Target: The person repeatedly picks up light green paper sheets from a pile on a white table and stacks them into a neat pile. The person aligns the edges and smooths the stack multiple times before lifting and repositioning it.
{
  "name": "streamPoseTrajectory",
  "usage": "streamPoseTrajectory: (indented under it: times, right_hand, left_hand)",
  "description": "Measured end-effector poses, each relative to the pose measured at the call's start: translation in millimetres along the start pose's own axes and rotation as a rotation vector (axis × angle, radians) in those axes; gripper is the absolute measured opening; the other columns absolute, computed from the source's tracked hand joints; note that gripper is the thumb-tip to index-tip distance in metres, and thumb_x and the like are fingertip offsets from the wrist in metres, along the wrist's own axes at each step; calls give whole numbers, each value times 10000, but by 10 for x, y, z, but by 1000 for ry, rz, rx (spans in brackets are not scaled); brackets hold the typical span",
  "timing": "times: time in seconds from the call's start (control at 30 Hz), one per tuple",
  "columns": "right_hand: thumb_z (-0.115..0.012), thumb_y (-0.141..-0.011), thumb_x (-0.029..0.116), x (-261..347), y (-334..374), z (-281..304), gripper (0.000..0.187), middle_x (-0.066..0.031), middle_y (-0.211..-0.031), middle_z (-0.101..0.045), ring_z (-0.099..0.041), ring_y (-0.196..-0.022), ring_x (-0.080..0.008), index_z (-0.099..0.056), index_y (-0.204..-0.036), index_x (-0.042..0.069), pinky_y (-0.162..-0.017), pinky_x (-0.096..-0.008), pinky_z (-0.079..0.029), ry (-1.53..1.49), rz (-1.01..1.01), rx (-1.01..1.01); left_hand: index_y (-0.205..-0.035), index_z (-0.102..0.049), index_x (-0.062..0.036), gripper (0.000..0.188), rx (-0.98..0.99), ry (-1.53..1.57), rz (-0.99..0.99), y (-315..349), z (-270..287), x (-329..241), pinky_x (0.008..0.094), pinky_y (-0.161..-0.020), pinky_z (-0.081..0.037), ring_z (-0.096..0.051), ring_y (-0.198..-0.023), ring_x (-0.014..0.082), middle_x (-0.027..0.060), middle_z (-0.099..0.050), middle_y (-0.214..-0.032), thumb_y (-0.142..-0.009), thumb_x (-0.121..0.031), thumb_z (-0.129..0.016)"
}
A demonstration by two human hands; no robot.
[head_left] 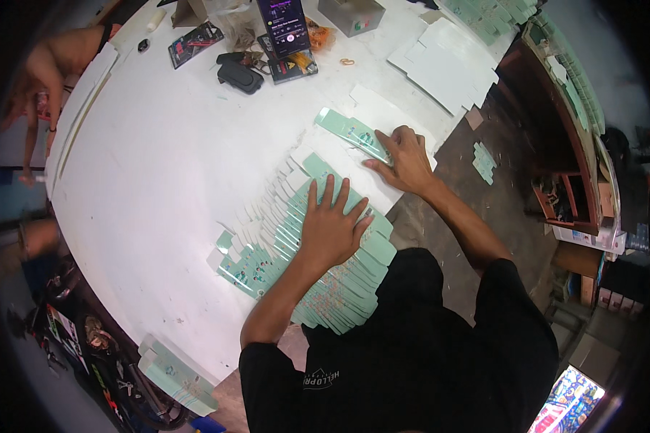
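A row of flat, light-green printed cartons [343, 292] lies fanned out along the near table edge, overlapping, with white flaps showing on its far-left side. My left hand [331, 227] rests flat on this fan, fingers spread. Beyond it, a single green carton [347, 130] lies folded into a long narrow strip on the table. My right hand [408, 162] grips its near-right end, index finger on top, thumb along the near side and the other fingers curled. What lies under the right palm is hidden.
A white tabletop [137, 159] carries a lit phone [283, 29], a black pouch-like case [240, 76], a grey box [352, 14] and a white card stack [444, 65]. More green cartons [177, 375] sit at the lower-left edge. Another person's arm [43, 79] shows at far left.
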State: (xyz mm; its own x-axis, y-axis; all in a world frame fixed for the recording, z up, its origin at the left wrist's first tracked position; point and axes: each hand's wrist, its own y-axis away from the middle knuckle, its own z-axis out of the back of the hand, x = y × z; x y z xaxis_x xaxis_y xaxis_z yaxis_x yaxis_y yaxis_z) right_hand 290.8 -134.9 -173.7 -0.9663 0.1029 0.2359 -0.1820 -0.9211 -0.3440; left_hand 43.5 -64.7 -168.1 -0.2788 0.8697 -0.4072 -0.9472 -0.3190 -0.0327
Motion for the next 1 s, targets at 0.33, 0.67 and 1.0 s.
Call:
streamPoseTrajectory:
  times: [0.33,0.67,1.0]
  right_hand:
    - [-566,-1035,250,453,205,-44,268,-242,-882,-713,-716,-915,-435,-674,-1050,5,-774,-560,-538,-560,-301,559]
    - [-608,-1028,155,-1646,-147,63,509,-234,-1062,-747,-713,-997,-397,-472,-1513,85,-1121,-601,-402,193,-271,-118]
    - [-675,-978,462,-125,-71,-52,693,-191,-1166,-587,-524,-1155,-328,-594,-1404,-79,-997,-544,-389,250,-77,274]
  left_hand:
    - [-1648,-351,-86,909,58,-47,-43,-57,137,-67,693,-1270,-96,-176,-1609,457,268,-251,-1712,-836,-229,-734]
    - [-1551,-485,12,1173,136,57,-4,-48,198,-60,697,-1264,-45,-186,-1582,521,325,-320,-1662,-801,-882,-601]
    - [-1571,-420,40,600,-5,66,30,-43,25,9,612,-1262,-217,-397,-1507,460,257,-543,-1532,-1067,-277,-496]
